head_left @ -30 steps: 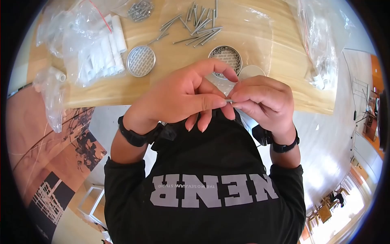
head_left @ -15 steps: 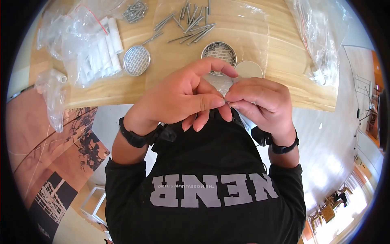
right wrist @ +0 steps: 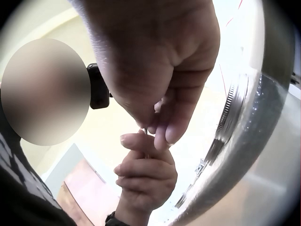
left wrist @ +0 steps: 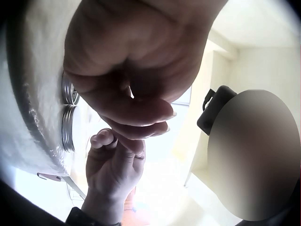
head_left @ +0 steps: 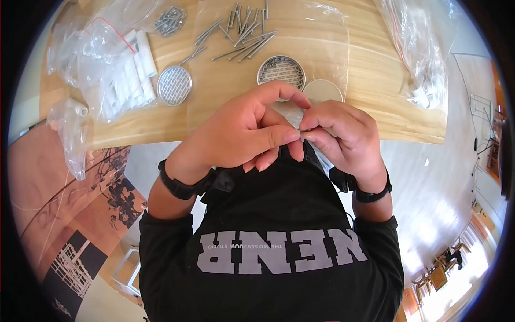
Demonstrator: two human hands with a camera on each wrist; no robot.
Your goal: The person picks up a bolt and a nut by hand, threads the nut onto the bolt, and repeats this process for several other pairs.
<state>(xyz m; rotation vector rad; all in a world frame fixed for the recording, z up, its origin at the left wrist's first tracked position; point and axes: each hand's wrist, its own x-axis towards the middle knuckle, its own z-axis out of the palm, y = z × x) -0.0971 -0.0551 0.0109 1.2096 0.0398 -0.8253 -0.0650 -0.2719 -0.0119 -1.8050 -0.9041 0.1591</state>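
Note:
Both hands meet in front of the black shirt, near the table's front edge. Between them is a thin metal screw (right wrist: 146, 132), mostly hidden by fingers. My left hand (head_left: 233, 134) pinches it with the thumb against the fingers, its index finger raised and curved over toward the other hand. On the other end, the thumb and fingertips of my right hand (head_left: 346, 137) pinch it close to the left thumb tip. Just beyond the hands stands a round tin (head_left: 260, 79) with small metal nuts along its inside. A pale round lid (head_left: 326, 90) lies beside it.
Long screws (head_left: 244, 35) lie loose at the back of the table (head_left: 220, 80). A round tin lid (head_left: 175, 86) lies to the left, near bagged white tubes (head_left: 134, 80). Behind is a small bag of metal parts (head_left: 170, 21). Clear plastic (head_left: 413, 48) covers the right side.
The right fingertips have come closer to the left thumb, so less of the screw shows between them. The table's things have shifted left in the head view.

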